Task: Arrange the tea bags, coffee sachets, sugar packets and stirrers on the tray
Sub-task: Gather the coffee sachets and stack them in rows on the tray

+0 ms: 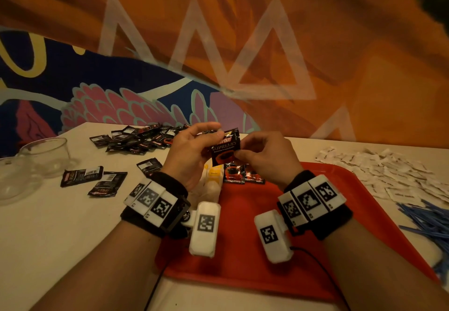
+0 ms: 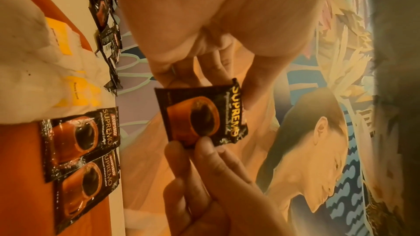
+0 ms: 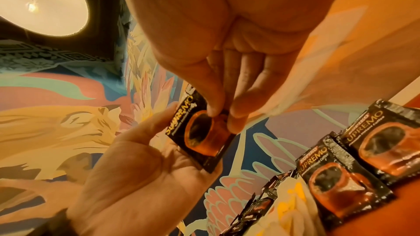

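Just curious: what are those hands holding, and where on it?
One coffee sachet: left hand pinches its upper left edge, right hand its lower right edge.

Both forearms reached forward, wrists raised. The left hand and the right hand met close together, palms turned inward, each with thumb and fingers curled in a pinch.

Dim, warm orange light throughout. Round ceiling lamp glares white, blown out, in right wrist view. Wide-angle bending at edges; wrist views soft, nearest skin blurred, wall mural smeared.
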Action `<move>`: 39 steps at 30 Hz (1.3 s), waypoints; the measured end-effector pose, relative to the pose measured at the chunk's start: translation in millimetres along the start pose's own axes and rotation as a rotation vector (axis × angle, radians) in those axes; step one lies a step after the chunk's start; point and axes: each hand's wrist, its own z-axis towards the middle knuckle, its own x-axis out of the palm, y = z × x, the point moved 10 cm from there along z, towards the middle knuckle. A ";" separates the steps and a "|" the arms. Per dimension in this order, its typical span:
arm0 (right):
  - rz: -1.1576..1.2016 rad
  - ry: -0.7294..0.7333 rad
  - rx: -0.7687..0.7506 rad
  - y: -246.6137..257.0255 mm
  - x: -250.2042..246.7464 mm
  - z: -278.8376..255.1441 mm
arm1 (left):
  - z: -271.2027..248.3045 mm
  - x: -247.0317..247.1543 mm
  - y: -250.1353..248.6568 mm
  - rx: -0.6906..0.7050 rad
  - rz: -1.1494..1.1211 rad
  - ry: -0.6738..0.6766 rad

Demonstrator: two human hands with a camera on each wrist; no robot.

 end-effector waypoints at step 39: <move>-0.229 0.295 0.678 -111.4 -11.6 2.3 | 7.1 -37.7 3.9 -0.076 0.043 -0.271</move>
